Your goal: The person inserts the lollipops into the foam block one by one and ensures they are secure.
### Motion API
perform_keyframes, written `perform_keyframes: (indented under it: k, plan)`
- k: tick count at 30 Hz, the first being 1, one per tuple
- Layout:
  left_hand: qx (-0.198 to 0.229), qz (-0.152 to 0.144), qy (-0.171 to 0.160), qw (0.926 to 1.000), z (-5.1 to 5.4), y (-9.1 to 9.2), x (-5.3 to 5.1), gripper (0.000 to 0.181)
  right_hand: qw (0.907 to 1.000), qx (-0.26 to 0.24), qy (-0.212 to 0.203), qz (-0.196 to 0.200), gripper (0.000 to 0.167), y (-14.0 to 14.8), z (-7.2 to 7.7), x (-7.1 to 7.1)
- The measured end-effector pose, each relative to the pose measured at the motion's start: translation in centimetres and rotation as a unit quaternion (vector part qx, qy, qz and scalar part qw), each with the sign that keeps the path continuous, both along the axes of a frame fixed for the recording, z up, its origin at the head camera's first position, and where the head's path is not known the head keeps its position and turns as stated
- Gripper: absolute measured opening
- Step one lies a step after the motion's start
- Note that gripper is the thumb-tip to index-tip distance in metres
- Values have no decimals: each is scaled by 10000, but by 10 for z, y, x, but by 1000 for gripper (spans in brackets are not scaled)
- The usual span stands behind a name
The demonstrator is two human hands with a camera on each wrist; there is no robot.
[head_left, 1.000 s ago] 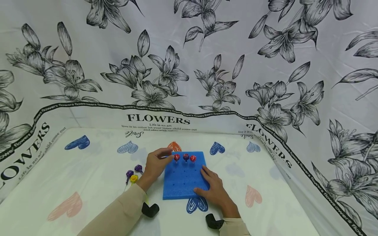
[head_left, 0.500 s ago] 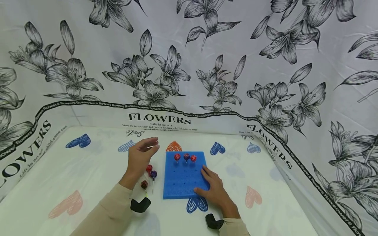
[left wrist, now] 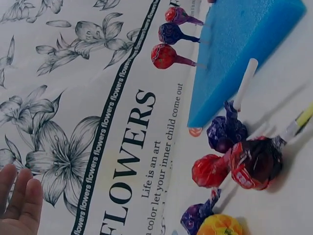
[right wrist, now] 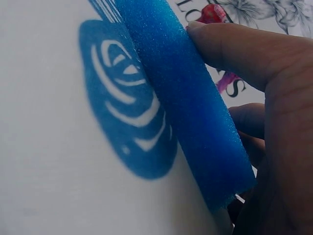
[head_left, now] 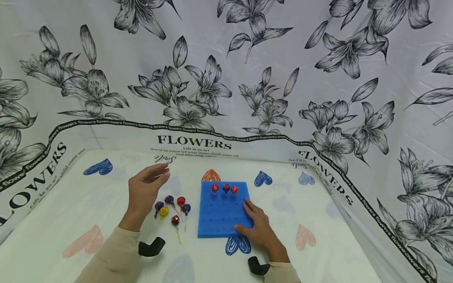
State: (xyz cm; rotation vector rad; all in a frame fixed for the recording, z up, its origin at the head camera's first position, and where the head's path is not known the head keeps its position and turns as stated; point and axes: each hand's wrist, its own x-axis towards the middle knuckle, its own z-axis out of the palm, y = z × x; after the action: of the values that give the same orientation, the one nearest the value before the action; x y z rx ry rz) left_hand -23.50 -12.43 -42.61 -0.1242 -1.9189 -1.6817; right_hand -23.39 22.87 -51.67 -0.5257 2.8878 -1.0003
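My left hand hovers over the left of the table with its fingers loosely bent and nothing held. Below and to its right lie several loose wrapped lollipops, among them a yellow one, a red one and a dark red-brown one with a yellow stick. A blue foam board has rows of small holes; three lollipops stand upright along its far row. At the board's near right corner, my right hand holds it, thumb on the top near the front edge, fingers at the right side.
A white cloth with printed hearts covers the table. Behind it hangs a white curtain with black flower drawings. Each wrist wears a black mount, such as the left one.
My left hand has let go of the left lollipop in the far row and moved left, away from the board, uncovering the loose lollipops. My right hand stays on the board.
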Motion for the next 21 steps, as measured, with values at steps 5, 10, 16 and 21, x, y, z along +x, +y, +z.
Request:
perform_keyframes:
  k: [5,10,16,21]
  plan:
    - [73,152,-149,9997,-7,-10,6,31,10000,-22,-46,-40,88,0,-2,1]
    - [-47,249,-304,9992,-22,-22,7,32,10000,-37,-35,-64,89,0,-4,0]
    - [-182,112,-668,9975,-60,-45,-3,33,10000,-17,-76,-49,89,-1,-4,0]
    - [-300,23,-1237,9919,-75,-51,-4,38,10000,-16,-74,-58,90,-1,1,0]
